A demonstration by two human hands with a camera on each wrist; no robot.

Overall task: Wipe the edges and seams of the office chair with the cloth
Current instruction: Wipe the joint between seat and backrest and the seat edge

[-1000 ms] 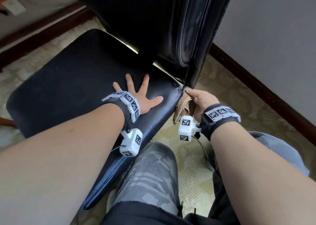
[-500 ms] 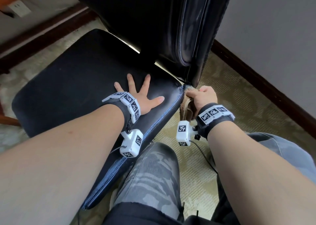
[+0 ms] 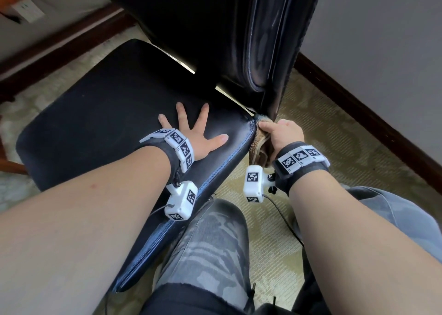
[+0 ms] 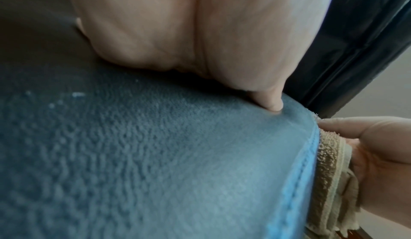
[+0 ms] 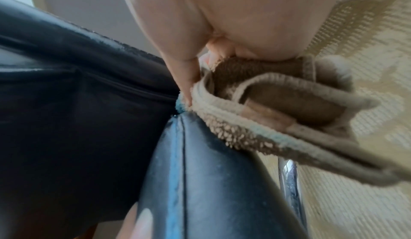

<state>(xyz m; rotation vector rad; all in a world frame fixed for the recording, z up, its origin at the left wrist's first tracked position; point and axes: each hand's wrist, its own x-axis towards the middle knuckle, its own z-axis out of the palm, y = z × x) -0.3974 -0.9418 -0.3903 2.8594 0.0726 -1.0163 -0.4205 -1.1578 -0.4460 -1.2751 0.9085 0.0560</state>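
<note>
The office chair has a dark leather seat (image 3: 100, 114) with a blue stitched seam (image 3: 222, 164) along its near edge, and an upright backrest (image 3: 215, 27). My left hand (image 3: 193, 135) lies flat on the seat with fingers spread, thumb (image 4: 274, 102) pressing near the corner. My right hand (image 3: 282, 133) grips a bunched tan cloth (image 3: 259, 147) and presses it against the seat's rear right corner, just below the backrest edge. The right wrist view shows the cloth (image 5: 255, 119) folded over the seat's edge (image 5: 200, 172), with my thumb (image 5: 186, 77) on it.
Patterned beige carpet (image 3: 334, 147) covers the floor. A grey wall with dark wooden skirting (image 3: 370, 123) runs along the right, close to the chair. My knees in camouflage trousers (image 3: 210, 243) are in front of the seat. A chrome chair leg (image 5: 289, 181) runs under the seat.
My right hand has slid the cloth up the seat's side edge toward the rear corner under the backrest. The left hand stays flat on the seat.
</note>
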